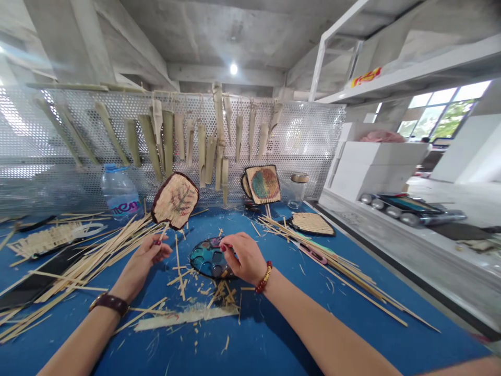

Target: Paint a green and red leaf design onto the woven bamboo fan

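- My left fingers (162, 249) pinch a thin bamboo strip (164, 231), just below a painted woven bamboo fan (175, 201).
- My right fingers (229, 245), pressed together, rest over a round paint palette (205, 258); I cannot tell if they pinch anything.

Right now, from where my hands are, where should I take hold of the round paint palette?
Pinch the rim of the round paint palette on its left side, coming in with your left hand, which is nearest. Your right hand covers the other side. The palette lies low and flat, so the rim seems the best hold, and your fingers stay off the wells.
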Available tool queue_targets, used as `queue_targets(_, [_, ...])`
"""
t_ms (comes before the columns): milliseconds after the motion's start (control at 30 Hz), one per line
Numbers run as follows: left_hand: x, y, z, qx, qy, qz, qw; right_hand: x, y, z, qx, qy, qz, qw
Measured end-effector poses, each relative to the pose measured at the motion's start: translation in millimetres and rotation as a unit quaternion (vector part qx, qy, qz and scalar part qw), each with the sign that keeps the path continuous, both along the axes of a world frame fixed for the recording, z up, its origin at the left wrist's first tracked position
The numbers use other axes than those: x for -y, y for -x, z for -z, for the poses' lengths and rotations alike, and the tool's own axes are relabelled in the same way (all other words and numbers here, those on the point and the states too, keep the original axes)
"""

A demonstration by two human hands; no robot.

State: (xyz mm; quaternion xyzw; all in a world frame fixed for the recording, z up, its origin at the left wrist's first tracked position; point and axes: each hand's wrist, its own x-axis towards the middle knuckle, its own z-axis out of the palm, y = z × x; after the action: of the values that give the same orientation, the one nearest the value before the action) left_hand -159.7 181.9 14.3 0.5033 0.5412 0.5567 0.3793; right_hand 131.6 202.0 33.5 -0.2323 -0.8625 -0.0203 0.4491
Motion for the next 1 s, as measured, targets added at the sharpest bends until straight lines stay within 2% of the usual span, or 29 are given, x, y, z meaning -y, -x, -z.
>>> queue_targets(267, [9.5,-11.1,-9.3,0.014,0.017,0.018,1.000,0.0,-1.9,-0.6,-0.010,0.019,0.022,1.000])
queue_targets(467, [7.0,-10.3,-6.9,0.009,0.018,0.024,0.999,0.9,-0.5,0.9,0.019,0.050,0.030,0.998])
queue_targets(767, [9.1,-19.5,-8.5,-0.027,-0.018,-0.003,0.999,-6.2,-0.7,7.7,0.096,0.108,0.115,0.983])
queue_targets(867, [11.7,-23.5,-12.2,-0.007,-0.030,0.006,0.999,-6.4,0.2,7.9,0.116,0.129,0.115,0.978])
queue_targets(1000, [12.6,-26.7,-16.4,0.064,-0.038,0.013,0.997,-5.9,0.8,6.5,0.120,0.153,0.119,0.974])
